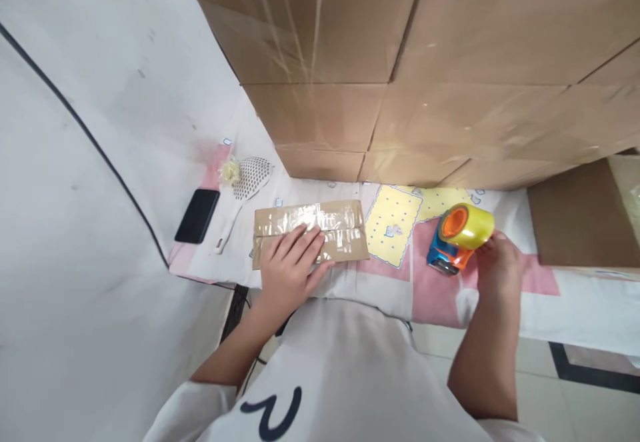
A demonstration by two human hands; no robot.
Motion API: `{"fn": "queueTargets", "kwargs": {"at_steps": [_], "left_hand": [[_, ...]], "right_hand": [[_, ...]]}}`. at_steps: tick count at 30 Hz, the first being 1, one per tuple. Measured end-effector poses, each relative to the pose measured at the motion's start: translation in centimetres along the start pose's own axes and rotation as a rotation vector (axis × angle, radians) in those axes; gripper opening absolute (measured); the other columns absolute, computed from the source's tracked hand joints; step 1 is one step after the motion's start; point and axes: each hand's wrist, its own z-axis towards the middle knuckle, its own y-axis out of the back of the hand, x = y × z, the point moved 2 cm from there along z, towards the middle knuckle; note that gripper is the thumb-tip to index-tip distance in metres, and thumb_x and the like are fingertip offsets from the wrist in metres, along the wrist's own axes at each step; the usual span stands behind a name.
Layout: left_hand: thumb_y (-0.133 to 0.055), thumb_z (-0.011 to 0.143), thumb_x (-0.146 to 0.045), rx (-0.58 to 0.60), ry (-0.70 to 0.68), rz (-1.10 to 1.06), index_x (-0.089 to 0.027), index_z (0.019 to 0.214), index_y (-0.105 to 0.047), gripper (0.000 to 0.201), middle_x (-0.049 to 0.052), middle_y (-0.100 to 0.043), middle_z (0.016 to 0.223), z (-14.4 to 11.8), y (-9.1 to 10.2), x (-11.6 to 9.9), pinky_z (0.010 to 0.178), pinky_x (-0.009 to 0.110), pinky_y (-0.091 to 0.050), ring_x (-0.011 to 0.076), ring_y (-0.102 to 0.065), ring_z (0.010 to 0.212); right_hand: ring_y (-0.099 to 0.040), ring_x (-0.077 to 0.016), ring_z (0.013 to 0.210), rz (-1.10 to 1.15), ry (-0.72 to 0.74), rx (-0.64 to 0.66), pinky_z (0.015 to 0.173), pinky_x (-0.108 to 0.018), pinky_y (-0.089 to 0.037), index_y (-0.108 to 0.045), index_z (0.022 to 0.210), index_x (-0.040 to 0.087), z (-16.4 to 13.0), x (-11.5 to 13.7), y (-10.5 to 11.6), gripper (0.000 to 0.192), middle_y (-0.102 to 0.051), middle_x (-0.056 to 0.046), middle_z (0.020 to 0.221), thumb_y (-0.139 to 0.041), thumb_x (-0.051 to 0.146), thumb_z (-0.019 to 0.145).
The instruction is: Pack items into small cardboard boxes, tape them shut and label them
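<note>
1. A wall of stacked cardboard boxes fills the far side, rising straight behind the flat carton and closing off everything beyond it. Clear tape shines on several of their faces.
2. A white wall stands to the left of the flat carton, with a thin black cable running down it in a curve.
3. The table under the flat carton wears a cloth of white, pink and yellow patches; the yellow dotted patch lies just right of the carton.
4. A brown board lies well to the right of the flat carton, at the table's far end.
5. The flat carton itself, a folded brown piece striped with glossy tape, lies near the table's front edge, square to the person.
6. The left hand rests on the carton's near half, fingers spread and flat, pressing down rather than gripping.
7. The right hand sits well right of the carton, its fingertips curled onto the tape dispenser, orange and blue with a yellow-green roll, standing on the pink patch.
8. A white perforated scoop lies just left of the carton, its handle pointing toward the table edge.
9. A black phone lies face down further left, beside the scoop's handle.
10. A small crumpled wad of tape touches the scoop's head.
</note>
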Motion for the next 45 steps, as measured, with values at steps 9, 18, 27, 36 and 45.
{"fn": "queueTargets", "kwargs": {"at_steps": [9, 18, 27, 36, 45], "left_hand": [[-0.072, 0.092, -0.046, -0.010, -0.220, 0.033, -0.025, 0.128, -0.070, 0.042, 0.004, -0.077, 0.123, 1.0, -1.8, 4.1, 0.094, 0.036, -0.049, 0.0254, -0.071, 0.118], [-0.076, 0.087, -0.050, -0.065, -0.106, 0.144, -0.026, 0.122, -0.073, 0.043, 0.008, -0.077, 0.121, 1.4, -1.4, 3.0, 0.097, 0.044, -0.038, 0.0306, -0.066, 0.114], [-0.065, 0.094, -0.047, 0.382, 0.425, -0.862, -0.021, 0.136, -0.066, 0.050, -0.003, -0.061, 0.066, 1.3, -6.6, -7.7, 0.061, 0.026, -0.041, 0.0128, -0.051, 0.060], [-0.072, 0.085, -0.049, 0.494, 0.717, -1.206, -0.019, 0.089, -0.083, 0.032, 0.001, -0.066, 0.067, 2.8, -10.4, -8.5, 0.059, 0.026, -0.038, 0.0117, -0.047, 0.060], [-0.071, 0.088, -0.051, 0.531, 0.813, -1.388, -0.017, 0.089, -0.078, 0.034, 0.006, -0.075, 0.080, 2.6, -10.3, -9.4, 0.074, 0.030, -0.054, 0.0179, -0.068, 0.073]], "right_hand": [[-0.057, -0.0175, 0.054, 0.030, 0.058, 0.091, 0.052, -0.032, -0.050, -0.072, 0.085, 0.016, -2.8, -0.2, -5.3, 0.048, -0.062, -0.003, 0.064, -0.064, 0.063, 0.084], [-0.070, -0.0242, 0.065, 0.155, 0.045, 0.229, 0.065, -0.040, -0.062, -0.071, 0.088, 0.020, -6.0, 1.3, -8.5, 0.046, -0.069, -0.005, 0.067, -0.058, 0.064, 0.089], [-0.072, -0.0288, 0.078, 0.188, 0.043, 0.386, 0.067, -0.042, -0.061, -0.069, 0.073, 0.024, -10.4, 5.3, -11.4, 0.064, -0.066, -0.008, 0.066, -0.038, 0.075, 0.095], [-0.048, -0.0183, 0.048, 0.059, 0.339, 0.354, 0.050, -0.036, -0.045, -0.058, 0.058, 0.026, -9.1, 2.4, -11.7, 0.067, -0.049, -0.001, 0.051, -0.051, 0.089, 0.079], [-0.030, -0.0124, 0.046, 0.096, 0.229, 0.190, 0.044, -0.030, -0.027, -0.035, 0.053, 0.026, -8.2, 2.4, -12.5, 0.063, -0.033, 0.003, 0.050, -0.047, 0.074, 0.092]]}}
